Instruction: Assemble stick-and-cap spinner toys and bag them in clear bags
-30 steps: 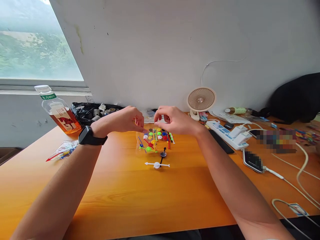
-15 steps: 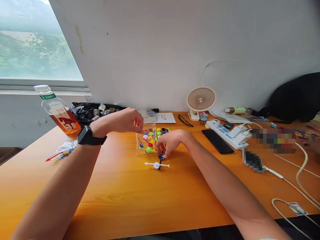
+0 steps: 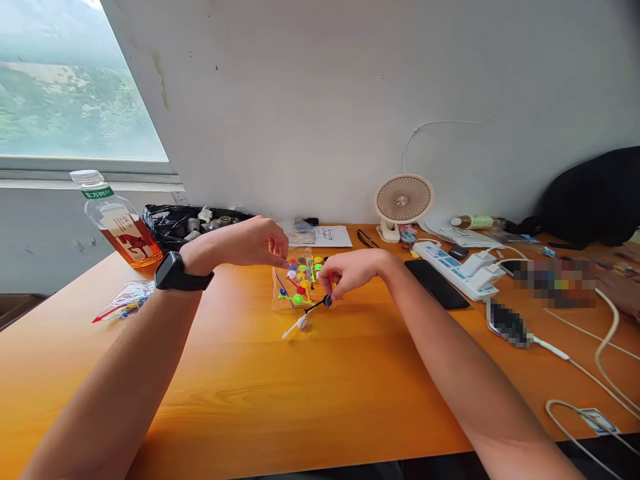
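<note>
Black stick with a dark disc (image 3: 324, 303): we see it pinched between the closed fingertips of the right hand (image 3: 350, 272), raised slightly and tilted just over the orange table (image 3: 320, 400). Its lower end points at a white stick piece (image 3: 299, 325) lying on the table; we cannot tell whether they touch. Just behind stands a clear bag of coloured pieces (image 3: 294, 285), its top edge nipped by the left hand (image 3: 253, 241). A tea bottle (image 3: 119, 225) stands far left and a fan (image 3: 403, 200) stands by the wall.
</note>
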The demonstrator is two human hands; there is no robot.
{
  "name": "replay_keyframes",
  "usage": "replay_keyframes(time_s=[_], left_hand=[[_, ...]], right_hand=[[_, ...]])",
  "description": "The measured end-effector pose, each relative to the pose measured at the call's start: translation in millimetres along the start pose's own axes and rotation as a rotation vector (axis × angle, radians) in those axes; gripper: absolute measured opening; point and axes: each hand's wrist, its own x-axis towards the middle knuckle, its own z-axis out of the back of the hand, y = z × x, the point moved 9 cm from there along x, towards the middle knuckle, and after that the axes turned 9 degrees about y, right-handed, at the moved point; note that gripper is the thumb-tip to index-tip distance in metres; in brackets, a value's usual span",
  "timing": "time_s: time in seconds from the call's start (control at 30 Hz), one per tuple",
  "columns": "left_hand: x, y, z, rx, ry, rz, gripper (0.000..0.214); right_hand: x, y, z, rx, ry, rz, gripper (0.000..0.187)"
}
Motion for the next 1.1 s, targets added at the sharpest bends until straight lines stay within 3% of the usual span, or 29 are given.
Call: replay_keyframes(time_s=[0.13,0.3,0.37,0.5,0.63,0.87,0.97,1.1], left_hand=[[0,-1,-0.1,0.001,-0.003,-0.015,0.027],[0,-5,0.6,-0.004,-0.009,-0.040,0.026],[0,-8,2.7,-0.004,-0.029,-0.051,0.026],[1,-15,5.4,-0.011,-0.076,-0.090,0.024],[4,-20,2.4,-0.035,-0.098,-0.147,0.020],[6,-18,0.0,-0.042,-0.128,-0.150,0.018],[7,-17,-0.5,-0.042,-0.119,-0.153,0.019],[7,-18,-1.0,-0.047,-0.100,-0.161,0.018]], right_hand=[[-15,3,5,0.235,-0.014,0.110,0.034],[-29,22,13,0.504,-0.045,0.381,0.034],[-39,32,24,0.507,-0.154,0.494,0.037],[-62,43,52,0.517,-0.489,0.637,0.036],[-70,43,67,0.548,-0.736,0.618,0.031],[-59,42,70,0.482,-0.901,0.554,0.028],[-54,42,69,0.480,-0.903,0.567,0.036],[-48,47,64,0.433,-0.817,0.510,0.019]])
